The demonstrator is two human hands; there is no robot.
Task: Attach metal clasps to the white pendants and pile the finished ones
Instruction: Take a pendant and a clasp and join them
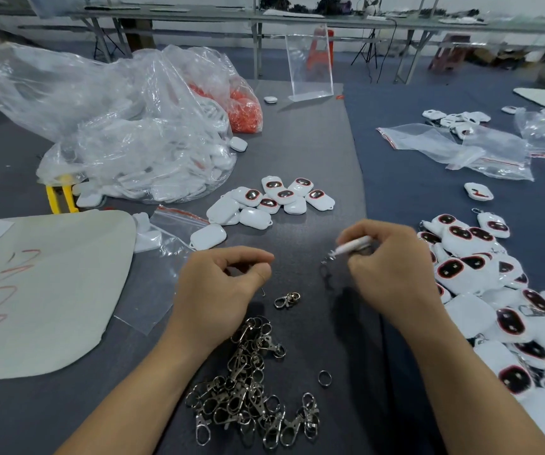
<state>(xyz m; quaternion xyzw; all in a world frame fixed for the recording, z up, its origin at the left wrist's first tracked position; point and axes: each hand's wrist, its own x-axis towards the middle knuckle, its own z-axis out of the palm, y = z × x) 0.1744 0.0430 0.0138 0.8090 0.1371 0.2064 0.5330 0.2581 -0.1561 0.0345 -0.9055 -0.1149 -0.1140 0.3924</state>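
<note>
- a person's two bare hands work over a dark grey table (314, 133), seen from a camera on their head.
- the right hand (392, 267) is curled closed around a thin white tool (353, 246), its tip pointing left; something small and blurred hangs at the tip, too unclear to name.
- the left hand (222, 280) has thumb and forefinger pinched together; a fine bit of wire shows just beneath it, but whether it grips anything i cannot tell.
- a single loose clasp (287, 299) lies on the table between the hands, just near of them.
- a tangled heap of metal clasps (251, 382) sits near the viewer between the forearms, with one split ring (324, 378) just to its right.
- a small group of white pendants (271, 201), still without clasps, lies further away in the middle.
- the finished pile (494, 290) spreads along the right edge, pendants with dark red-rimmed faces and rings attached.
- clear plastic bags (126, 126) of stock sit far left.
- to do this step well, i judge: keep the tool steady, bring the small ring to its tip rather than chasing it, open it only enough to thread, and check it closes fully before adding to the right pile.
</note>
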